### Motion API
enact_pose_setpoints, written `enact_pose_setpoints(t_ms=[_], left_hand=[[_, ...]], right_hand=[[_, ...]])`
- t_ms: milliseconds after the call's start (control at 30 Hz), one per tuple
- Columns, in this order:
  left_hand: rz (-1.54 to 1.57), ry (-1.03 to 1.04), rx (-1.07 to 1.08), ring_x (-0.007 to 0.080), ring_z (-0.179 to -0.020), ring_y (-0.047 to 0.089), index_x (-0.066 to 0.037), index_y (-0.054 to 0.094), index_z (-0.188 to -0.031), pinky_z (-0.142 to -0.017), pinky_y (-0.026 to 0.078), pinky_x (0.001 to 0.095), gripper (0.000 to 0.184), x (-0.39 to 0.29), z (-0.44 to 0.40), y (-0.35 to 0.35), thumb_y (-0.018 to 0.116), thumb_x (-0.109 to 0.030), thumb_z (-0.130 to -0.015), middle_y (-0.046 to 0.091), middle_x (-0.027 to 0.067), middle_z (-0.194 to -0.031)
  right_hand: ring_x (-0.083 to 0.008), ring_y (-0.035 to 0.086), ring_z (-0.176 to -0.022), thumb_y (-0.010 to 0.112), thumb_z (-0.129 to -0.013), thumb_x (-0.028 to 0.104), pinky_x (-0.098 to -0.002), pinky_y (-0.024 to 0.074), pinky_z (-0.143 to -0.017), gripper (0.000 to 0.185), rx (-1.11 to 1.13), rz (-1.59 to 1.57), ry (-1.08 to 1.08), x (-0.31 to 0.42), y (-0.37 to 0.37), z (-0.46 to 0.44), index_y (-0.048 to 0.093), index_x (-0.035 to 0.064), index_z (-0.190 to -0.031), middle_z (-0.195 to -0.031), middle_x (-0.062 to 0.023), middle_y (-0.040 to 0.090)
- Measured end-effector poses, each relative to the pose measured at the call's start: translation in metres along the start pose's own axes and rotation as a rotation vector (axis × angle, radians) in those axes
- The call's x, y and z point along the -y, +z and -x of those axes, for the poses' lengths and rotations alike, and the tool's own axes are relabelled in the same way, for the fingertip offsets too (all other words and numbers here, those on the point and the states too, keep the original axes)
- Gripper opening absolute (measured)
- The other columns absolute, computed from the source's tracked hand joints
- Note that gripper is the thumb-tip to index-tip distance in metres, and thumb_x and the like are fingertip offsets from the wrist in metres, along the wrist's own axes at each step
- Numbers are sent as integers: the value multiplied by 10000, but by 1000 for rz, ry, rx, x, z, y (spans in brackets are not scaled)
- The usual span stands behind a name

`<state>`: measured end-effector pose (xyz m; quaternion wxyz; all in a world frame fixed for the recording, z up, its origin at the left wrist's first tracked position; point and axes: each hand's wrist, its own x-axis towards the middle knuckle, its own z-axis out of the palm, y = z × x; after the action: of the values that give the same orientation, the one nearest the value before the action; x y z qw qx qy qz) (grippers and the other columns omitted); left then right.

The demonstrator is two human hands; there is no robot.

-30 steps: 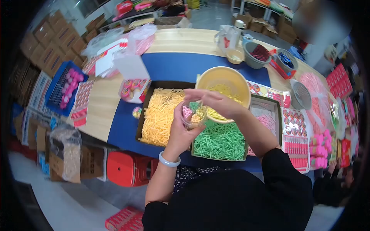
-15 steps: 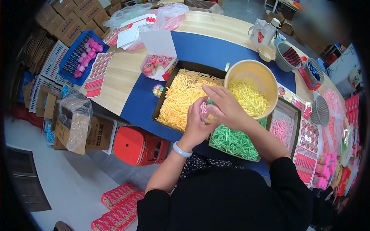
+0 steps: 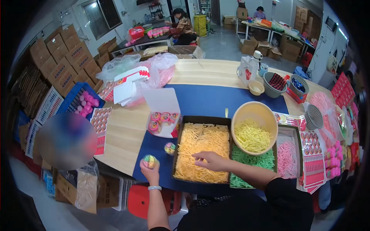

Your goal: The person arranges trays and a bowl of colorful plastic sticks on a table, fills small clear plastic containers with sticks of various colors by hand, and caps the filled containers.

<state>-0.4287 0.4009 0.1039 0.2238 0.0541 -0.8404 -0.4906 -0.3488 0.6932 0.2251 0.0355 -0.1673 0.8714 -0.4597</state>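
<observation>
My left hand (image 3: 151,175) is closed round a small clear round tub (image 3: 149,161) packed with pink, yellow and green sticks, at the left of the blue mat. A second filled tub (image 3: 169,148) stands on the mat just behind it. My right hand (image 3: 210,160) hovers over a black-edged box of short pale-orange sticks (image 3: 204,140), its fingers loosely stretched and nothing visible in them. To its right are a box of green sticks (image 3: 246,183) and, partly over that, a cream basin (image 3: 255,109) of yellow sticks. Pink sticks (image 3: 287,158) lie in another box.
An open white carton (image 3: 163,102) with several pink-lidded tubs stands at the left of the blue mat (image 3: 204,96). Sticker sheets (image 3: 101,125) lie further left, near a blue crate (image 3: 73,101). Grey baskets (image 3: 274,90) stand at the back right. Other people sit at tables behind.
My hands have parted: the left carried the tub leftward, while the right came down toward the orange sticks. The head view has tilted up, showing more of the room.
</observation>
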Motion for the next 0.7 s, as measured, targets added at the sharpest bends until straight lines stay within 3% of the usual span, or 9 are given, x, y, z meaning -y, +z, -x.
enact_pose_setpoints(t_ms=[133, 300, 367, 467, 533, 567, 633, 667, 700], left_hand=[[-21, -87, 150, 313, -785, 547, 26, 418, -1100, -748, 451, 343, 650, 82, -10, 18, 711, -37, -523, 543, 190, -933], [46, -74, 449, 332, -1026, 451, -3, 352, -1194, -909, 360, 361, 719, 101, -7, 47, 717, -59, -576, 443, 198, -1128], [-51, 57, 387, 350, -1054, 419, 11, 349, -1197, -932, 333, 388, 713, 62, -9, 20, 716, -93, -594, 426, 214, -1141], [-109, 121, 177, 373, -1066, 397, 26, 356, -1182, -948, 308, 411, 652, 85, 0, -36, 688, -135, -645, 412, 230, -1151], [-260, -26, -8, 366, -1044, 404, 38, 363, -1169, -932, 317, 414, 561, 134, 24, -79, 636, -141, -713, 412, 229, -1131], [-366, 3, -143, 396, -1035, 407, 30, 381, -1150, -910, 333, 429, 472, 152, 41, -97, 578, -148, -761, 423, 230, -1119], [-359, -314, -260, 405, -1031, 408, 31, 386, -1149, -889, 347, 425, 447, 176, 76, -131, 558, -140, -774, 409, 247, -1136], [-460, -390, -351, 394, -984, 448, 26, 435, -1104, -846, 379, 419, 390, 192, 96, -148, 556, -142, -773, 456, 234, -1081], [-561, -460, -443, 382, -936, 488, 21, 483, -1058, -804, 411, 413, 338, 209, 108, -159, 553, -144, -772, 502, 221, -1026]], right_hand=[[-230, 572, -736, 502, -845, 277, -305, 455, -670, 353, 174, -121, 262, 22, 44, -53, 551, -6, -1050, -868, -123, 611], [-212, 578, -720, 511, -841, 273, -286, 460, -669, 347, 202, -25, 167, 39, 89, -110, 557, -1, -1050, -876, -117, 623], [-199, 578, -727, 513, -845, 265, -275, 459, -668, 344, 196, -31, 194, 37, 99, -117, 553, 1, -1062, -884, -111, 622], [-159, 576, -746, 519, -856, 241, -240, 456, -666, 337, 166, -31, 267, 26, 100, -111, 543, 7, -1098, -909, -92, 622], [-152, 582, -777, 523, -855, 246, -249, 464, -691, 327, 189, 6, 400, 19, 89, -107, 559, 29, -1097, -904, -85, 622], [-151, 583, -755, 543, -839, 262, -257, 470, -673, 305, 140, -62, 417, 12, 84, -109, 594, 39, -1042, -861, -91, 620], [-144, 573, -707, 562, -817, 273, -241, 460, -621, 275, -35, -264, 485, -15, 71, -124, 622, 30, -930, -779, -90, 612], [-130, 547, -606, 571, -788, 232, -213, 424, -539, 223, -151, -239, 457, -10, 62, -139, 623, 15, -776, -654, -69, 582], [-116, 498, -514, 550, -767, 183, -205, 381, -482, 198, -291, -426, 352, -2, 53, -150, 598, 18, -669, -568, -50, 542]])
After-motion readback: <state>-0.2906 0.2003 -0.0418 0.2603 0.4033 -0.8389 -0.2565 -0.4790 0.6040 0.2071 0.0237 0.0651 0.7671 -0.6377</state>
